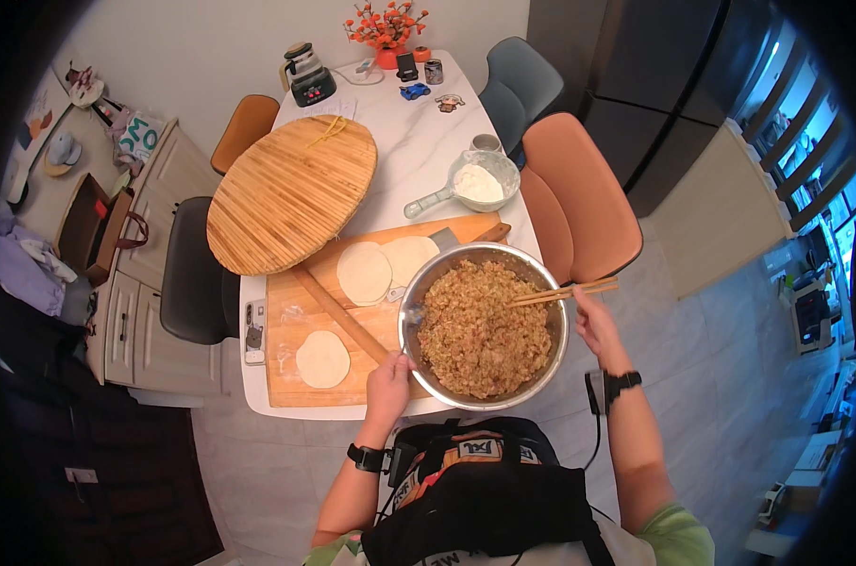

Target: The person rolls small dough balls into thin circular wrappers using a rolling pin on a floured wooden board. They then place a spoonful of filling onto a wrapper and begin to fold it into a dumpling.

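A wide stainless steel bowl (405, 311) stands over the near right part of the wooden board (290, 385), full of minced filling (484, 332). The fingers of my left hand (388, 385) grip its rim at the lower left. Wooden chopsticks (569, 291) are in my right hand (598, 325), their tips on the filling. Beside the bowl, a rolling pin (339, 311) lies slantwise, its near end close to my left hand. Flat round dough wrappers (364, 274) lie on the board, one (322, 359) apart from the others. A scraper's grey blade (444, 239) is partly hidden behind the bowl.
A round slatted tray (293, 198) overlaps the board's far left. Behind the bowl sits a scoop of flour (479, 182) beside a metal cup (485, 143). A phone (255, 332) lies at the table's left edge. Chairs (576, 205) flank the table; a kettle (308, 78) stands farther back.
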The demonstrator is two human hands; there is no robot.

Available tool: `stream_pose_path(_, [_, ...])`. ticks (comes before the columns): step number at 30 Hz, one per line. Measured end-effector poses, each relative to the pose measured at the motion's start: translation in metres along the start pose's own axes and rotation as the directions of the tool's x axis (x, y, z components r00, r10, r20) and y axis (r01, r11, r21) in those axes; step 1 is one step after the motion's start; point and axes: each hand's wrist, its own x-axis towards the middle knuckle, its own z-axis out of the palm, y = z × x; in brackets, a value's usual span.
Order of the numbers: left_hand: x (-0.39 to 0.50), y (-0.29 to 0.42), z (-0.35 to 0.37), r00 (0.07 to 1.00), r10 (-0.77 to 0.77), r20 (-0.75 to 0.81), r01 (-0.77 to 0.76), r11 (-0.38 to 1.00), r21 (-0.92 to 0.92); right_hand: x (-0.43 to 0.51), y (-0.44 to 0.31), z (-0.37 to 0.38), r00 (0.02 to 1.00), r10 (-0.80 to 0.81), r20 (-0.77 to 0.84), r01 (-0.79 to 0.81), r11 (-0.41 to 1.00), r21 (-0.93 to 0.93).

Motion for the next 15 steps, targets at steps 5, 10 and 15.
stream_pose_path(5, [0.003, -0.015, 0.0, 0.966, 0.196, -0.171, -0.136, 0.942, 0.308, 0.0, -0.025, 0.064, 0.896, -0.353, 0.269, 0.41, 0.89, -0.2])
stream_pose_path(10, [0.007, -0.022, 0.01, 0.94, 0.233, -0.249, -0.166, 0.95, 0.263, -0.05, -0.045, 0.117, 0.649, -0.303, 0.698, 0.76, 0.251, -0.599])
stream_pose_path(15, [0.014, -0.02, 0.019, 0.95, 0.162, -0.266, -0.068, 0.941, 0.331, -0.103, -0.081, 0.096, 0.698, -0.24, 0.675, 0.711, 0.35, -0.61])
